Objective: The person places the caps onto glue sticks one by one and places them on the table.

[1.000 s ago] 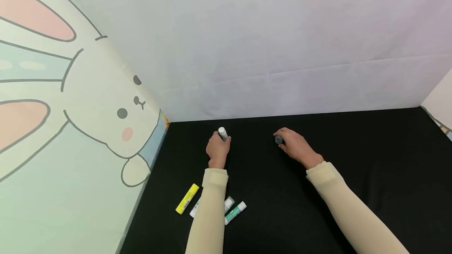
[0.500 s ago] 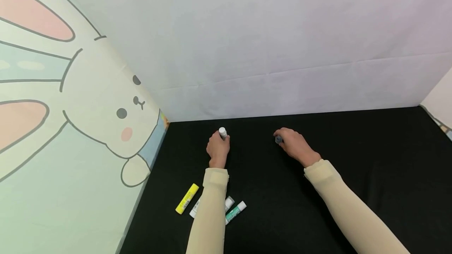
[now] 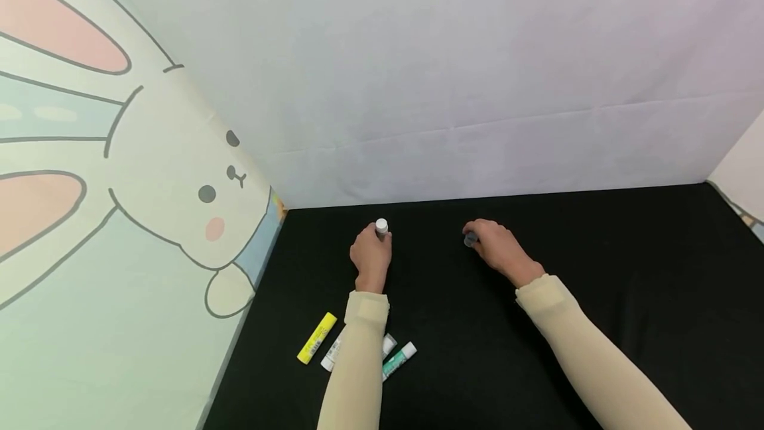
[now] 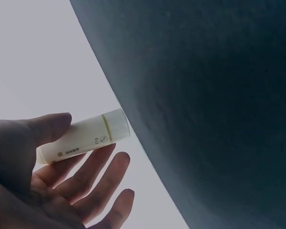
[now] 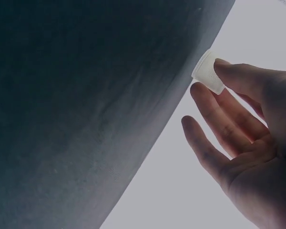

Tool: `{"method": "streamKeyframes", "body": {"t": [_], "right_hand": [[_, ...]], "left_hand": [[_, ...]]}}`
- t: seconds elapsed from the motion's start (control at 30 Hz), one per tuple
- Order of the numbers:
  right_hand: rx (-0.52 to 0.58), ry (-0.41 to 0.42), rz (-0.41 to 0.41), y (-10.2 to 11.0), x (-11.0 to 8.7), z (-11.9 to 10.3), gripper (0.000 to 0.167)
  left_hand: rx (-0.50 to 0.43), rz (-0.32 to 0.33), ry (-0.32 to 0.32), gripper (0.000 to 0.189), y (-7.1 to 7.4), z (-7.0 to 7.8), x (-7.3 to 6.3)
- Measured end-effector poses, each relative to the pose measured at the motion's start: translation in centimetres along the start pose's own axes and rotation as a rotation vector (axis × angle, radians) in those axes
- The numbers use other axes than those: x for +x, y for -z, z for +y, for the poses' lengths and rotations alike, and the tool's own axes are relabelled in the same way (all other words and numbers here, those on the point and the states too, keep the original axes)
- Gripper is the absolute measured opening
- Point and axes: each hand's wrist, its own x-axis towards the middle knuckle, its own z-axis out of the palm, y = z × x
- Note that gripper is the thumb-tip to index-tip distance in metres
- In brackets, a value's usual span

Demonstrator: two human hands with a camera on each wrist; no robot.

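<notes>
My left hand (image 3: 371,259) pinches a white glue stick (image 3: 381,225) between thumb and fingers, near the back of the black table. Small print and a thin yellowish band show on the glue stick (image 4: 90,137) in the left wrist view. To the right, my right hand (image 3: 503,252) pinches a small translucent cap (image 3: 470,239). In the right wrist view this ribbed cap (image 5: 209,72) sits between the thumb and fingertips, its wide end facing away from the palm. The two hands are apart.
On the black table (image 3: 597,251), a yellow glue stick (image 3: 317,338) lies at the front left. A green-and-white glue stick (image 3: 399,361) lies near it, with white sticks (image 3: 331,354) partly hidden under the left sleeve. A white backdrop (image 3: 477,71) rises behind.
My left hand has shifted slightly right, and the glue stick in it has tipped from leaning left to nearly straight. The right hand stays almost in place with the cap.
</notes>
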Motion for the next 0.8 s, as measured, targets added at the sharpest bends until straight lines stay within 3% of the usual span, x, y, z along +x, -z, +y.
{"method": "streamKeyframes", "body": {"t": [0.47,0.8], "right_hand": [[0.067,0.029,0.079,0.4,-2.0,-1.0,0.029],[0.093,0.048,0.148,0.7,-3.2,-1.9,0.028]], "left_hand": [[0.094,0.038,-0.086,0.023,0.8,1.2,-2.6],[0.064,0.065,-0.155,0.017,1.4,2.5,-4.5]]}}
